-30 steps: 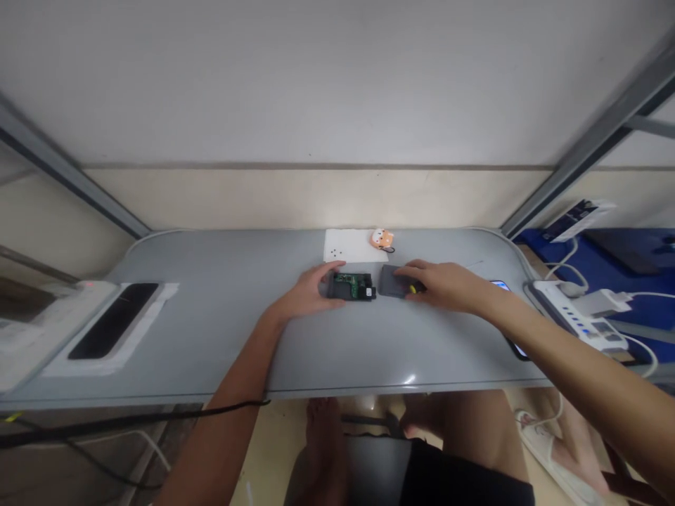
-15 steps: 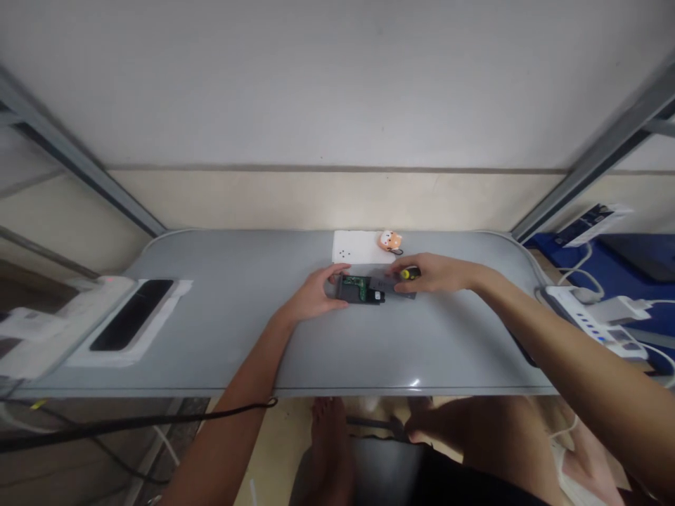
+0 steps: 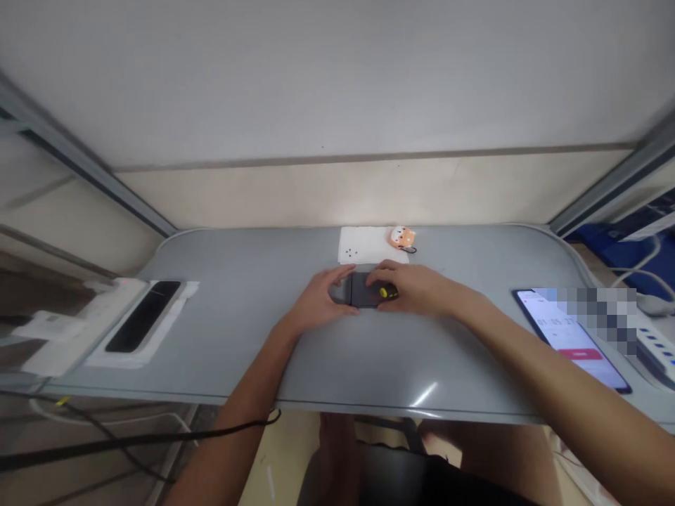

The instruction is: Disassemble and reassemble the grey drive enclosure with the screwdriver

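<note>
A dark grey rectangular electronic device (image 3: 363,289) lies flat on the grey table, its cover over the inside. My left hand (image 3: 325,299) grips its left end between thumb and fingers. On the right end of the cover rests my right hand (image 3: 408,287). Tucked in that hand is a screwdriver with a yellow-and-black handle (image 3: 389,292); its tip is hidden. Just behind the device, several tiny dark screws (image 3: 351,252) lie on a white sheet of paper (image 3: 372,242).
An orange-and-white animal-faced case (image 3: 401,237) sits on the paper's right side. At left, a black phone (image 3: 142,316) lies on white paper. A lit phone (image 3: 572,341) is beside my right forearm, near a white power strip (image 3: 659,348). A dark cable (image 3: 158,437) crosses at lower left.
The cover has moved left over the device, and the green circuit board is now hidden. My right hand has come closer to my left. The view has shifted, showing the lit phone.
</note>
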Tool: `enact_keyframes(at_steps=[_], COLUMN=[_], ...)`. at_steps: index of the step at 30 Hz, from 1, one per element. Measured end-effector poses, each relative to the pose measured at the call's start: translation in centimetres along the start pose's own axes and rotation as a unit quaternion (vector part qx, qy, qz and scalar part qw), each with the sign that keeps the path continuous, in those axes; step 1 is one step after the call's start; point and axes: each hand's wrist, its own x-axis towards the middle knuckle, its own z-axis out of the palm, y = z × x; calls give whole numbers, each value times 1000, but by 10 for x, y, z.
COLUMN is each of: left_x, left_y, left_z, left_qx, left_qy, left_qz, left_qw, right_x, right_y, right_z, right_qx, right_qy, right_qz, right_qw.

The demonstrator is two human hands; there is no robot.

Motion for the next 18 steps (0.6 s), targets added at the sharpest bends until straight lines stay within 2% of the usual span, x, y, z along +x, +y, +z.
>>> enact_keyframes(at_steps=[4,6,7,8,10,11,12,14,17,18], left_x=[-3,-3,-3,-2,-1,-1,0,1,1,1], left_y=[10,18,21,24,27,27,27,27,26,25], left_z=[-2,-3,-3,-3,-2,-2,-2,-2,0,1], left_qx=[40,69,75,77,75,73,70,68,82,90], left_qy=[-3,-12,-18,-20,-16,-12,-10,-11,-16,-18], left_qz=[-20,-32,-43,-53,-64,-65,-63,-63,-70,-72], left_qw=[999,997,996,995,995,995,995,996,994,993], right_x=[5,7,8,8,10,11,12,15,23,27], right_y=[4,7,9,11,18,22,27,36,40,38], right_z=[3,3,3,3,1,1,2,8,29,37], right_qx=[102,184,231,281,386,436,483,553,638,650], right_qy=[37,136,216,304,450,490,506,502,458,446], right_qz=[-18,-25,-23,-19,-10,-8,-7,11,88,109], right_qw=[994,973,949,910,805,755,715,665,613,605])
